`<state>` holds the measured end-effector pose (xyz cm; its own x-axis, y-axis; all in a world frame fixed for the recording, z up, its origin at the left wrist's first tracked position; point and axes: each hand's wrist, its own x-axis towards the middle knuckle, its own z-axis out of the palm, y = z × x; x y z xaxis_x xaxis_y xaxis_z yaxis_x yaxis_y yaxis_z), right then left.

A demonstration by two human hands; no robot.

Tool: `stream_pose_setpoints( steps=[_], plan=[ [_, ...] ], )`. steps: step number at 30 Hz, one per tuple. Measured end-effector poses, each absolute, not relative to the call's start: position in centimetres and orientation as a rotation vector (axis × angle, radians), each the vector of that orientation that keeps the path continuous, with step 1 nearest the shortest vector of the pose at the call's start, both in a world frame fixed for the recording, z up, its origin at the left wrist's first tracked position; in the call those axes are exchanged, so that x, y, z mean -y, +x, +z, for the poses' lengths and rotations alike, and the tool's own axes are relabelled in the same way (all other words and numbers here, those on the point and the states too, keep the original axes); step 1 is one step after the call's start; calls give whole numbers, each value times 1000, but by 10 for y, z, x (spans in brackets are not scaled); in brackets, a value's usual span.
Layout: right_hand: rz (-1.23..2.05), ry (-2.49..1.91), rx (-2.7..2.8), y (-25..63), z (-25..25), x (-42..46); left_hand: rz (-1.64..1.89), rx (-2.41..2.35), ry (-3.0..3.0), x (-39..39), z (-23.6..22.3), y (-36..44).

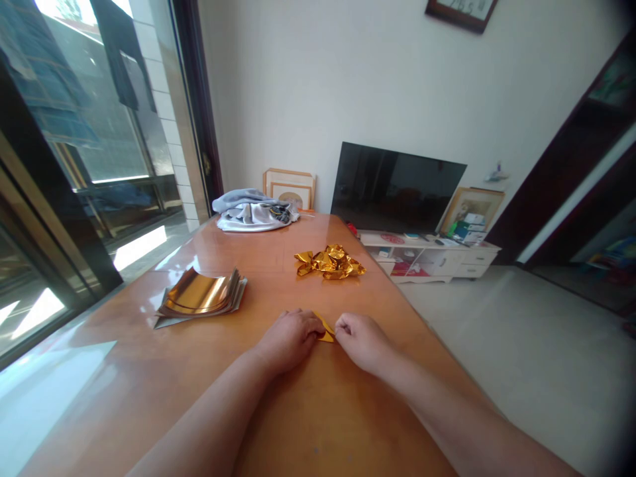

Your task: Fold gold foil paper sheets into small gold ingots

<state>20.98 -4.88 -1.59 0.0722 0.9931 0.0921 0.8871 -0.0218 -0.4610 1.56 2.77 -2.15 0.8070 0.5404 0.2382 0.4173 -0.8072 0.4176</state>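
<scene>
Left hand [289,341], right hand [362,343] pinching foil [325,330]

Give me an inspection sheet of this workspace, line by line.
Surface: glossy orange-brown table, with glare on the window side.
Job's things: small gold foil piece between the hands; foil stack to their left, top sheets curling; crumpled foil ahead.
Clutter: grey cloth at the far end.
Grips: left hand closed over one end of the piece; right hand with fingertips at the other end.
Cables: nothing seen.
Surroundings: window on the left; TV, low cabinet and picture frames beyond the table.
</scene>
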Motion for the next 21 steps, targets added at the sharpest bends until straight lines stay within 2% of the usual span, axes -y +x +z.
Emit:
stream_pose_setpoints(
  steps=[14, 21],
  plan=[
    [412, -2070, 1832, 207, -26, 17, 526, -746, 2583, -30, -25, 16],
    [332, -2009, 1901, 209, -27, 23, 736, -868, 2297, -38, -38, 16]
  ],
)
